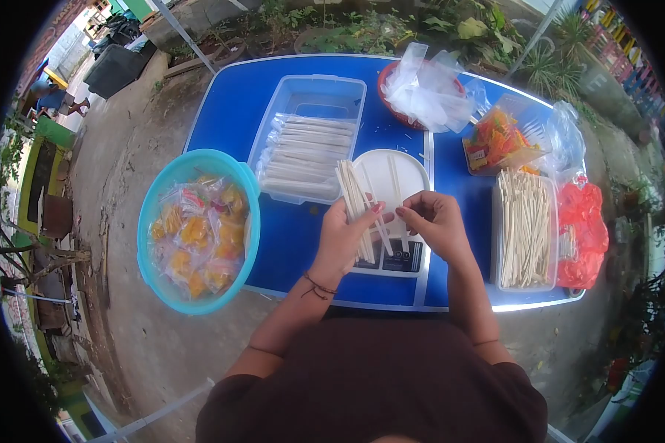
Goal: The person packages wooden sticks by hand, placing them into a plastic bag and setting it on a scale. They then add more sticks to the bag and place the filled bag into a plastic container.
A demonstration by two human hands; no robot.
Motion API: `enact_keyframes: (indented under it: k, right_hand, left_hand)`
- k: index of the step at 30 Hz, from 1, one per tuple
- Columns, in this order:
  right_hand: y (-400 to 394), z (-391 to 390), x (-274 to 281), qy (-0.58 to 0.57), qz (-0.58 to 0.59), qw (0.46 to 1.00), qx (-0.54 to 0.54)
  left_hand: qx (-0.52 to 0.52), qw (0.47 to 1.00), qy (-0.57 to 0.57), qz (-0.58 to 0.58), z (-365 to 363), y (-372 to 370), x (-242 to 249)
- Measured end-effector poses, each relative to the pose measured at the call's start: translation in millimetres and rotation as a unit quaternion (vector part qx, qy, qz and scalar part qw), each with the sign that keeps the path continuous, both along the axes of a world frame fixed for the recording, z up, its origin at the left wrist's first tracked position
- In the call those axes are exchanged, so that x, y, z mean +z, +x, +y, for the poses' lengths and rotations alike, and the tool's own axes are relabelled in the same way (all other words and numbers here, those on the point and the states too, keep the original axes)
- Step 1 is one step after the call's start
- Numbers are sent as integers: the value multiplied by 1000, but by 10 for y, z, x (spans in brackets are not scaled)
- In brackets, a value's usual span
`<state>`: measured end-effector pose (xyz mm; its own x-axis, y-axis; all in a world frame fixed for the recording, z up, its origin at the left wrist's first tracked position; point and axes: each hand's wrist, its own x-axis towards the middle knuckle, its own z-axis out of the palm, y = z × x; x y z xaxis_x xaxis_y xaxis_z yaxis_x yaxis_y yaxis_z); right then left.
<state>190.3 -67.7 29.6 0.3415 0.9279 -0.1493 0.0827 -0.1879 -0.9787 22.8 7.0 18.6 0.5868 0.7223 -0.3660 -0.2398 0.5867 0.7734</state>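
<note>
A bundle of pale wooden sticks (353, 193) is held in my left hand (345, 235), together with a few whitish strips that stick out toward the right. My right hand (434, 223) is beside it, thumb and fingertips pinched together over the edge of a white kitchen scale (414, 173); anything between those fingertips is too small to make out. Two thin sticks (394, 177) lie on the scale's round plate. Left of the hands, a clear plastic box (321, 87) holds several wrapped bundles of sticks (307, 156).
A turquoise basin (146, 247) with bagged yellow food stands at the left. Behind the scale is a red basket (383, 77) of clear bags. To the right are a tub of orange packets (499, 144), a box of loose sticks (524, 229) and a red bag (581, 236).
</note>
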Motion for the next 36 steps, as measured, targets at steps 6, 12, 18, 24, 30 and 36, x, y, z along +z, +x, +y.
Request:
enact_keyframes:
  k: [6, 12, 18, 24, 30, 36]
  right_hand:
    - [28, 92, 47, 23, -162, 985, -61]
    - [-61, 32, 90, 33, -145, 988, -25]
    - [-117, 7, 69, 4, -139, 989, -44]
    - [-145, 11, 9, 36, -93, 995, -26]
    - [-161, 32, -81, 21, -38, 999, -11]
    - [-156, 63, -91, 16, -27, 999, -23]
  left_hand:
    - [-15, 999, -33, -16, 63, -44, 10]
    - [-43, 999, 20, -10, 13, -16, -10]
    - [-56, 995, 87, -3, -27, 15, -33]
    - [-64, 992, 110, 13, -48, 17, -31]
    - [-90, 989, 114, 8, -66, 13, -97]
    - [-73, 993, 97, -9, -97, 4, -51]
